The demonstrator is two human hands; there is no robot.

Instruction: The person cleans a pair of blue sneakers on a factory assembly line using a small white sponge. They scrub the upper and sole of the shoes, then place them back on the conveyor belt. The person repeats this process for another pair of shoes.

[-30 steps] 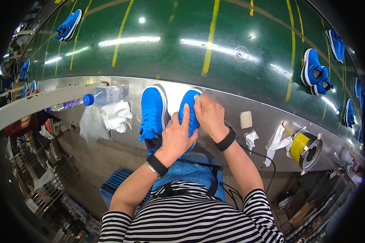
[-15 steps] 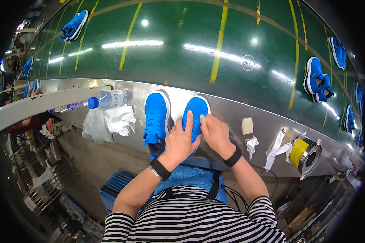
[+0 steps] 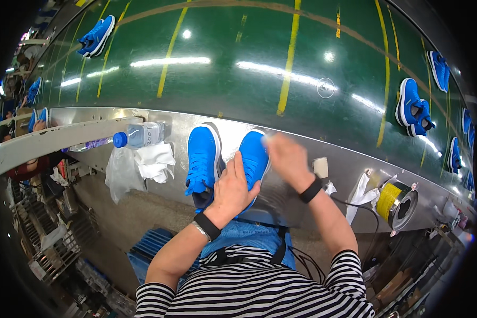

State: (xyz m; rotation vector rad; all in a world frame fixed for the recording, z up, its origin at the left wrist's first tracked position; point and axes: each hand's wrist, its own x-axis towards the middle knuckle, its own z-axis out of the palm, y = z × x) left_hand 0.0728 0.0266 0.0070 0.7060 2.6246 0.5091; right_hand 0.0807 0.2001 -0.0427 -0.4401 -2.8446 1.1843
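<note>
Two blue sneakers with white soles stand side by side on the metal ledge, toes pointing away from me. My left hand (image 3: 232, 186) grips the right sneaker (image 3: 254, 153) over its laces and collar, index finger stretched along the upper and thumb on its right side. Beside that sneaker's toe is my right hand (image 3: 289, 159), blurred by motion. Its fingers are pinched together around a small pale thing at the toe edge that I cannot make out. The left sneaker (image 3: 201, 159) stands untouched, its laces and dark collar showing.
Beyond the ledge runs a green belt (image 3: 222, 85) carrying more blue sneakers (image 3: 413, 108). Left on the ledge are a bottle (image 3: 146, 135), white cloth (image 3: 156, 160) and a plastic bag (image 3: 123, 172). To the right are a beige block (image 3: 320, 167), white strips (image 3: 359, 193) and a yellow-labelled roll (image 3: 389, 201).
My right hand has moved away from me and slightly right, from the sneaker's lace area to its toe edge. The left hand keeps its hold, its fingers slightly lower.
</note>
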